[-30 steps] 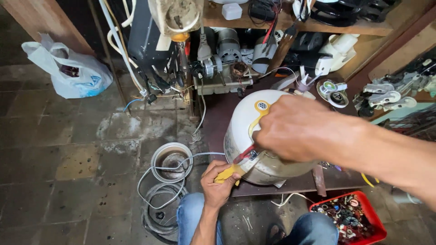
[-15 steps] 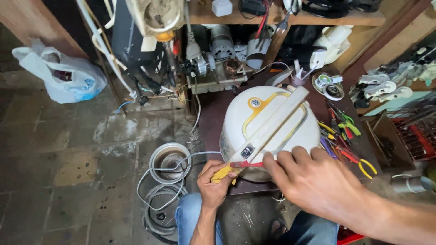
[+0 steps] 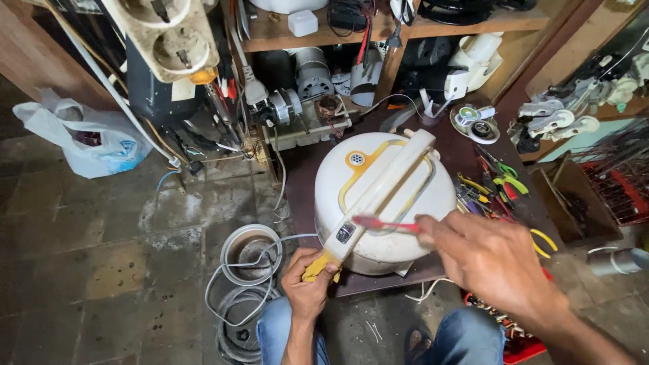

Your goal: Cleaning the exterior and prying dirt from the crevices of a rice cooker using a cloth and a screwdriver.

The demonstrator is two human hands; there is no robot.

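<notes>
A white round rice cooker (image 3: 385, 203) with yellow trim and a long white handle across its lid stands on a small dark table (image 3: 304, 176). My left hand (image 3: 307, 284) grips the yellow end of that handle at the cooker's near edge. My right hand (image 3: 493, 263) hovers over the cooker's right side and holds a thin red tool (image 3: 382, 224), whose tip points left toward the handle's latch.
Pliers and cutters (image 3: 497, 186) lie on the table right of the cooker. Cluttered wooden shelves (image 3: 378, 30) stand behind. A metal pot with coiled white cable (image 3: 247, 253) sits on the floor at left, a white plastic bag (image 3: 88, 145) farther left, a red parts tray (image 3: 514, 338) by my right knee.
My right hand moved from on top of the cooker to its near right side and now holds a red tool over the lid. My left hand kept its grip on the handle.
</notes>
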